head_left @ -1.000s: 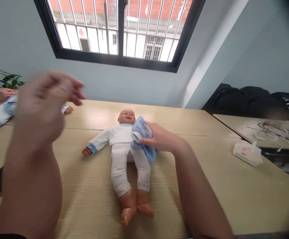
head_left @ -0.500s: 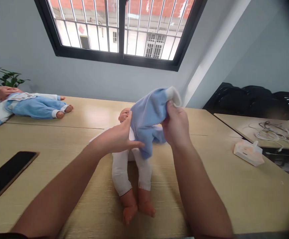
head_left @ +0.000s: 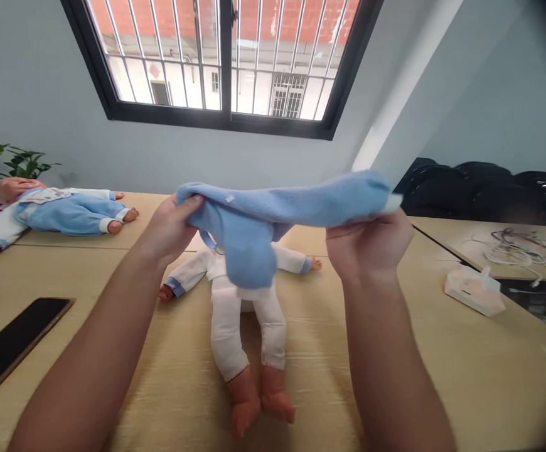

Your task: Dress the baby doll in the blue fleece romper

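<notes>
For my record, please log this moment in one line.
left hand: holds blue garment; right hand: holds garment's other end; white-clad doll: lies on table

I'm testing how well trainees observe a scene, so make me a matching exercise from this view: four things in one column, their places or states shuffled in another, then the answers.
Things:
1. Blue garment
2. Black phone
3. Doll in white trousers
4. Cables

Places or states:
A. In a tangle on the right-hand table
B. Lying with bare feet toward the viewer, head hidden from view
C. Held up between the left hand and the right hand
D. Lying flat at the picture's left edge

Pairs: 1-C, 2-D, 3-B, 4-A
</notes>
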Motion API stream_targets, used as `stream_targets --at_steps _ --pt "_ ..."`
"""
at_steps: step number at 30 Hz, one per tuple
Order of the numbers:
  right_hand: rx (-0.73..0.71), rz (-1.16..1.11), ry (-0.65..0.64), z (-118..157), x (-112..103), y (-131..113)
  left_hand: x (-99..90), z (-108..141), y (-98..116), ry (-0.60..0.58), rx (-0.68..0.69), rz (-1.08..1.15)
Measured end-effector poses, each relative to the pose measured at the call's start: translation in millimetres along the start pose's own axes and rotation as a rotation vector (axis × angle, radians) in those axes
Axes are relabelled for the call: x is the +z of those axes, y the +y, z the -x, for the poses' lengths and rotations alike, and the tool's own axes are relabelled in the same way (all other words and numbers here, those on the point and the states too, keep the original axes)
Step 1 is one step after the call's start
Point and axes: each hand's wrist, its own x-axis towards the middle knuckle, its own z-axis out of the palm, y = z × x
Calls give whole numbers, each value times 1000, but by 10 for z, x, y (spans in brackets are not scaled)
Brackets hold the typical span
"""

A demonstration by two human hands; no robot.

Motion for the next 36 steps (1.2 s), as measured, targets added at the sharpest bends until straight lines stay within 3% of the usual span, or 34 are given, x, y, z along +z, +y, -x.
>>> stream_targets --at_steps 3,5,7,10,12,15,17,21,25,26,27,30,31,32,36 --pt "164 89 -268 -8 -147 0 -27 29 85 15 118 99" --pt "326 98 -533 -16 -227 13 -12 116 179 -63 138 83" --pt "391 101 -720 -19 -235 57 28 234 290 -196 111 31" --pt "322 220 -829 32 -80 178 125 397 449 -445 65 -95" --pt "302 320 -977 108 76 271 188 457 525 -581 67 -179" --pt "368 406 -1237 227 241 362 215 460 572 -647 96 -261" --pt "422 446 -1238 279 276 348 175 419 559 -602 131 -293" --pt "414 431 -1082 352 289 94 56 292 458 -410 205 -302" --pt "362 125 -1411 452 345 -178 33 198 332 -177 256 -288" --pt "335 90 -1422 467 356 -189 45 191 309 -156 260 -238" --pt "282 113 -1347 474 363 -170 61 193 292 -158 249 -166" --pt "21 423 -814 450 370 21 134 238 273 -197 159 47" --pt "-43 527 -699 437 375 103 164 259 271 -205 119 82" --pt "-70 601 -662 428 384 181 195 279 267 -211 84 99" --pt "64 693 -836 444 438 371 271 291 192 -239 -3 81"
